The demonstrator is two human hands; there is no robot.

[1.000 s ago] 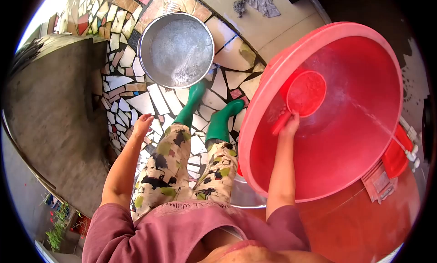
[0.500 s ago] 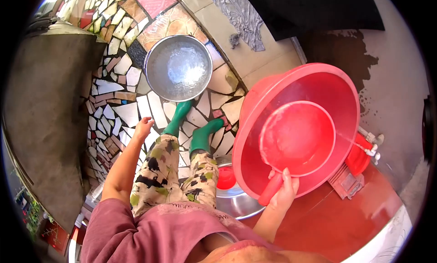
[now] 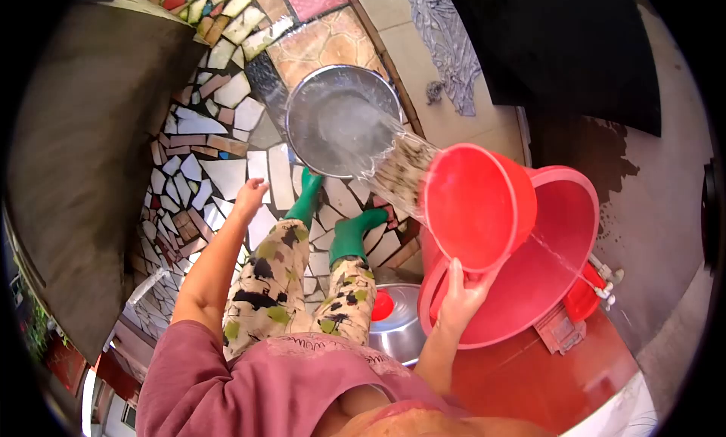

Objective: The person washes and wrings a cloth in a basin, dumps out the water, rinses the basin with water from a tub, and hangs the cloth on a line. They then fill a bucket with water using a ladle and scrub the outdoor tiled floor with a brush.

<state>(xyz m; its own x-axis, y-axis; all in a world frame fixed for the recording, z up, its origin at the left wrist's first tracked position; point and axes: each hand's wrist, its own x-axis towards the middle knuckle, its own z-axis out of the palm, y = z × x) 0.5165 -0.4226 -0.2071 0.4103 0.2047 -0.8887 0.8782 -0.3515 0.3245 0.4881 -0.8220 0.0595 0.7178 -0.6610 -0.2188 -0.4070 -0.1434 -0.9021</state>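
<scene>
My right hand (image 3: 463, 297) is closed around the handle of a red plastic dipper (image 3: 470, 208), which is tilted to the left. Water (image 3: 404, 164) pours from its mouth into a round metal bucket (image 3: 301, 104) on the paved ground. Splashing water fills the middle of the bucket and hides its bottom. Behind and below the dipper stands a large red basin (image 3: 567, 229), with a thin stream of water running into it from the right. My left hand (image 3: 252, 196) hangs in the air left of my legs, fingers loosely bent, holding nothing.
Green boots (image 3: 349, 236) stand on broken-tile paving (image 3: 227, 176) just below the bucket. A metal lid or vessel (image 3: 401, 335) with a red piece is beside my leg. A tap (image 3: 605, 289) is right of the basin. A grey cloth (image 3: 446, 43) lies on the ledge beyond.
The dipper has come up from inside the basin and tipped leftward, and water now streams from it into the bucket. My left hand stays beside my legs.
</scene>
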